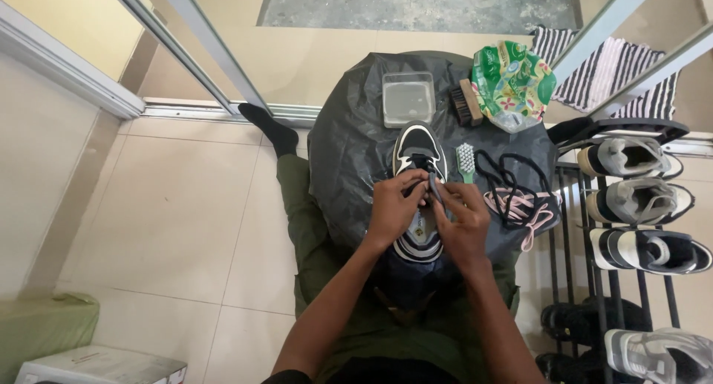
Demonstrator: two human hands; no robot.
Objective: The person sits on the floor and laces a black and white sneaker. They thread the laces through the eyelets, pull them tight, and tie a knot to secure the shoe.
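Both hands, left hand (395,203) and right hand (462,219), steady a black-and-white sneaker (419,177); fingers (438,198) pinch its dark lace (433,186), beside a green brush (466,162).

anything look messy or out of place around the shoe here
Only the loose laces: black and pink ones lie tangled in a heap on the black sheet, right of the sneaker that both hands work on. Nothing looks spilled or damaged.
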